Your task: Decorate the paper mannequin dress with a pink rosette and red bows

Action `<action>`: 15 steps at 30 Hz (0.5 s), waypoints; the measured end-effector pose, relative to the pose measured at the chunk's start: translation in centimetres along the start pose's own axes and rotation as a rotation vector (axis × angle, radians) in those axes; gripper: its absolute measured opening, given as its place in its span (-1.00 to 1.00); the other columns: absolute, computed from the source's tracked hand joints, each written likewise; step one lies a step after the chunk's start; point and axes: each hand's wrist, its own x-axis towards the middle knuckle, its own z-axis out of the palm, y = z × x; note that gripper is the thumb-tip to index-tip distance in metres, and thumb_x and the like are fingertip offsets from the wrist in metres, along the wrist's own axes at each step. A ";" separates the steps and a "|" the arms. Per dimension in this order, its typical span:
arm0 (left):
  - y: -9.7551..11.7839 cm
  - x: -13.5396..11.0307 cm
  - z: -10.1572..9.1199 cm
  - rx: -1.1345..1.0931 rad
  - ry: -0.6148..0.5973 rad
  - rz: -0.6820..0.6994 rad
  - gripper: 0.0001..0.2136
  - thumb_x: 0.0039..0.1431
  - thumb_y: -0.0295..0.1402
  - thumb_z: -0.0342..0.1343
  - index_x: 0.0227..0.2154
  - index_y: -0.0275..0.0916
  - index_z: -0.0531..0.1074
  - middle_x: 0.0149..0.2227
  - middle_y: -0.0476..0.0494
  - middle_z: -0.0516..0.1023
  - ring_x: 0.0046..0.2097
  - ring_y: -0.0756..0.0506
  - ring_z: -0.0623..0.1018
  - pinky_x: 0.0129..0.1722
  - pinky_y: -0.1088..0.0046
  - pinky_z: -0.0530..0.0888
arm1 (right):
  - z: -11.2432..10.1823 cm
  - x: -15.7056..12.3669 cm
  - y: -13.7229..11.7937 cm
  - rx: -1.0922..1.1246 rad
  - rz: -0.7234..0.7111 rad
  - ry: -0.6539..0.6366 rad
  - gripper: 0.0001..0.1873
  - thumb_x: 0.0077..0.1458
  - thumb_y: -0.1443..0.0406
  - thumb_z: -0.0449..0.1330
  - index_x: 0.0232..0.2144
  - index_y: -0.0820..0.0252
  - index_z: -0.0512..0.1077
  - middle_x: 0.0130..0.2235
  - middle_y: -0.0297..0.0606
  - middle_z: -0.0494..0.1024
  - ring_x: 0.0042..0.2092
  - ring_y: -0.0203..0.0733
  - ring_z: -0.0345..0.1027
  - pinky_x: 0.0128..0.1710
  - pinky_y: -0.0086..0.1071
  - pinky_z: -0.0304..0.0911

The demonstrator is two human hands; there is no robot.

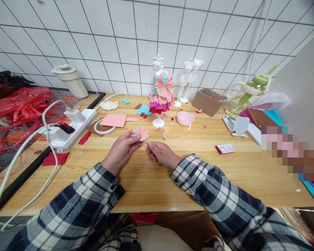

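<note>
Near the centre of the frame, a pleated, pale peach-pink paper rosette (141, 132) spreads almost round. The left hand (122, 149) pinches its lower edge between thumb and fingers; the right hand's (161, 153) curled fingers grip a thin pale stick (146, 141) just beside it.

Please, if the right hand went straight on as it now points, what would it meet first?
Moving leftward, the right hand would most likely meet the pleated pink paper fan held in the left hand. Depth is unclear; the left hand might come first.
</note>
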 end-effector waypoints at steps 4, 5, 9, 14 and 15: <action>-0.1 0.0 0.0 0.039 -0.012 0.001 -0.80 -0.08 -0.49 0.33 -0.34 -0.29 0.50 -0.37 -0.02 0.55 -0.34 0.06 0.55 -0.26 0.60 0.51 | 0.0 0.0 0.1 0.000 0.004 -0.008 -0.56 0.34 0.01 -0.15 -0.44 0.14 0.23 -0.66 -0.51 0.21 -0.65 -0.39 0.07 -0.63 -0.52 0.08; -0.1 0.0 0.0 0.049 -0.020 -0.004 -0.80 -0.09 -0.48 0.33 -0.34 -0.29 0.51 -0.36 -0.02 0.55 -0.34 0.06 0.55 -0.26 0.60 0.51 | 0.0 0.0 0.1 -0.001 0.005 -0.008 -0.56 0.34 0.01 -0.15 -0.44 0.14 0.22 -0.66 -0.51 0.21 -0.65 -0.39 0.07 -0.63 -0.52 0.08; -0.1 0.0 -0.1 0.081 -0.038 -0.016 -0.77 -0.10 -0.44 0.34 -0.31 -0.30 0.52 -0.33 -0.06 0.56 -0.32 0.05 0.55 -0.27 0.60 0.50 | 0.0 -0.1 -0.2 -0.029 -0.008 -0.002 -0.56 0.34 0.04 -0.13 -0.47 0.15 0.22 -0.65 -0.51 0.20 -0.64 -0.40 0.08 -0.59 -0.52 0.08; -0.2 0.1 -0.2 0.068 -0.040 -0.009 -0.78 -0.11 -0.44 0.37 -0.34 -0.29 0.52 -0.36 -0.01 0.53 -0.35 0.08 0.53 -0.29 0.63 0.50 | -0.1 0.1 -0.2 -0.062 -0.024 0.012 -0.57 0.35 0.07 -0.13 -0.49 0.15 0.21 -0.65 -0.49 0.22 -0.62 -0.39 0.10 -0.55 -0.50 0.08; -0.2 0.1 -0.2 0.067 -0.039 -0.010 -0.78 -0.12 -0.44 0.37 -0.35 -0.29 0.52 -0.37 -0.01 0.53 -0.35 0.08 0.53 -0.30 0.63 0.50 | -0.1 0.1 -0.2 -0.067 -0.027 0.014 -0.57 0.35 0.07 -0.13 -0.49 0.15 0.21 -0.65 -0.49 0.22 -0.62 -0.39 0.10 -0.55 -0.50 0.08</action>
